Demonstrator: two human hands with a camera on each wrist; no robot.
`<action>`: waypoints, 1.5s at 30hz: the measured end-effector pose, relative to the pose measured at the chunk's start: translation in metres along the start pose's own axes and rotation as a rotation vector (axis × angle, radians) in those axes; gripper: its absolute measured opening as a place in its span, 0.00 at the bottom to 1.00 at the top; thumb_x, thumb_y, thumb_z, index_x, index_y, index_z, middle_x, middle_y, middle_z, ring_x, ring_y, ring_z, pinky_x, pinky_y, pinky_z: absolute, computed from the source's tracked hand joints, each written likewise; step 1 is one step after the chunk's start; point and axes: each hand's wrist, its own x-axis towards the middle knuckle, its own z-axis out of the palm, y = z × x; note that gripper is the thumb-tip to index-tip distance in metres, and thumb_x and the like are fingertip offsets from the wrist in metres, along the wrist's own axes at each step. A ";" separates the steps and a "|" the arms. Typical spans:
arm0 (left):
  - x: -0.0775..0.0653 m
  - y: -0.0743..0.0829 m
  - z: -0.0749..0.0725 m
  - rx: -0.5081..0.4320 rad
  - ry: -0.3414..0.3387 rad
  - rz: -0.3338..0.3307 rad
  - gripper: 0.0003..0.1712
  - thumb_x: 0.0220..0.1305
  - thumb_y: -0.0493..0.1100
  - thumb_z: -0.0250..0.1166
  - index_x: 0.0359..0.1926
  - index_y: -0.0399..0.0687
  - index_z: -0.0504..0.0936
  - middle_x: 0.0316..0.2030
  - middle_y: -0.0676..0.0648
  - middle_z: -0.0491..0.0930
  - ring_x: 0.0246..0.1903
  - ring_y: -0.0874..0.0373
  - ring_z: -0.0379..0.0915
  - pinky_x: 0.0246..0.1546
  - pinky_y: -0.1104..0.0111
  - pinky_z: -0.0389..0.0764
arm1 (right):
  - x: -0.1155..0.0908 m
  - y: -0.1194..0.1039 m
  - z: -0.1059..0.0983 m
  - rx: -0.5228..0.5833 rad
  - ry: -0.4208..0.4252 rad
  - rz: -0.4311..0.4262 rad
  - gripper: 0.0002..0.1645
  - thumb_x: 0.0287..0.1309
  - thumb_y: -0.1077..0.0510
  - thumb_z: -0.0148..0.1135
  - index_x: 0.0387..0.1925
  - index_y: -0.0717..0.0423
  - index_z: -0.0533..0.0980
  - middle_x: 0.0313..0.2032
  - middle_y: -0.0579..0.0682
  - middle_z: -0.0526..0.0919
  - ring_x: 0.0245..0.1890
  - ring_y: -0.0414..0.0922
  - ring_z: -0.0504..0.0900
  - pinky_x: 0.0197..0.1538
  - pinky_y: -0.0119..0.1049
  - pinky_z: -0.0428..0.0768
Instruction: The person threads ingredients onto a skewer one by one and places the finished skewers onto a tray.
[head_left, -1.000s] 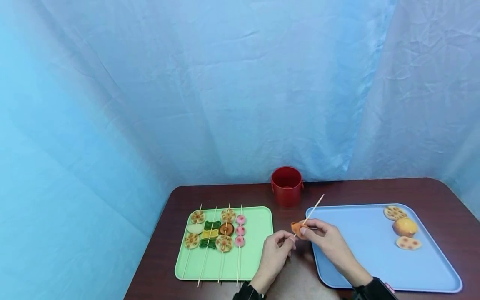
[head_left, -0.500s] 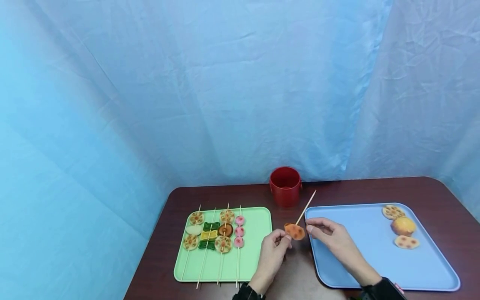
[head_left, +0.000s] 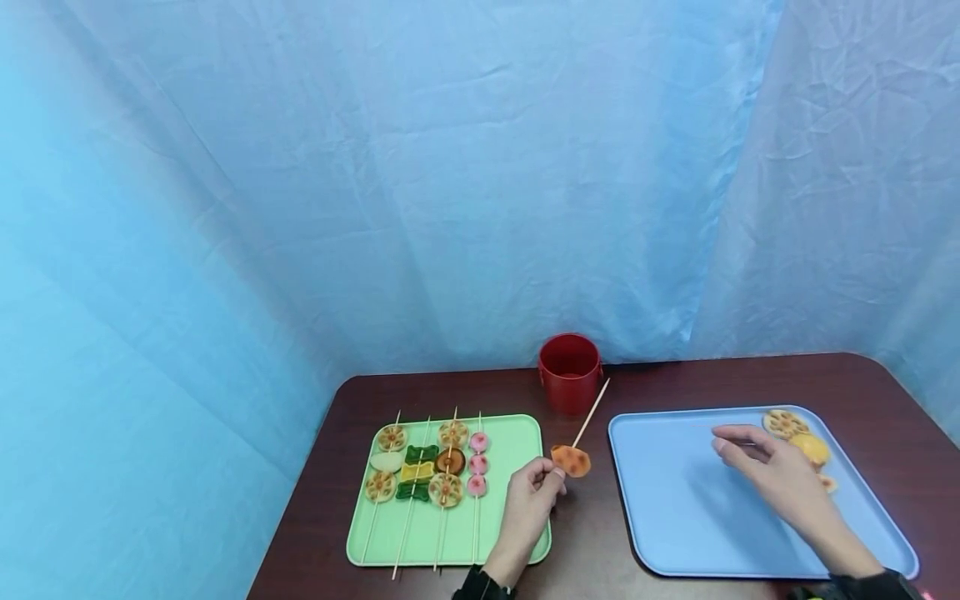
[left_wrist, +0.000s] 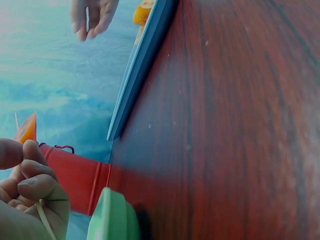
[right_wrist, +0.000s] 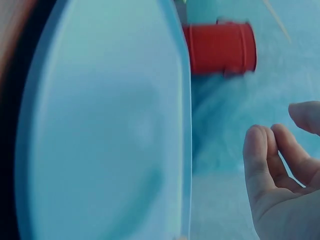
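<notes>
My left hand (head_left: 534, 493) pinches the lower end of a thin wooden skewer (head_left: 591, 412) with an orange lotus-root slice (head_left: 572, 460) threaded on it, held above the table between the two trays. In the left wrist view its curled fingers (left_wrist: 31, 186) hold the stick beside the orange slice (left_wrist: 27, 129). My right hand (head_left: 757, 457) hovers with loose fingers and nothing in it over the blue tray (head_left: 675, 517), close to the food pieces at its far right: a lotus slice (head_left: 782, 422) and a yellow round piece (head_left: 813, 448).
A green tray (head_left: 517, 433) on the left holds several finished skewers (head_left: 442, 467) of lotus slices, green, yellow and pink pieces. A red cup (head_left: 570, 372) stands at the back between the trays, on a dark brown table (head_left: 592, 533). Blue cloth hangs behind.
My right hand let go of the skewer and moved right across the blue tray towards the food pieces. My left hand kept the skewer and shifted it slightly left.
</notes>
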 end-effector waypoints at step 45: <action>-0.004 -0.005 -0.013 0.027 -0.009 -0.038 0.11 0.67 0.36 0.63 0.35 0.27 0.81 0.23 0.50 0.78 0.20 0.64 0.64 0.23 0.76 0.62 | -0.008 0.081 -0.043 -0.562 -0.045 -0.007 0.19 0.58 0.62 0.73 0.43 0.75 0.78 0.38 0.67 0.79 0.35 0.59 0.76 0.41 0.63 0.77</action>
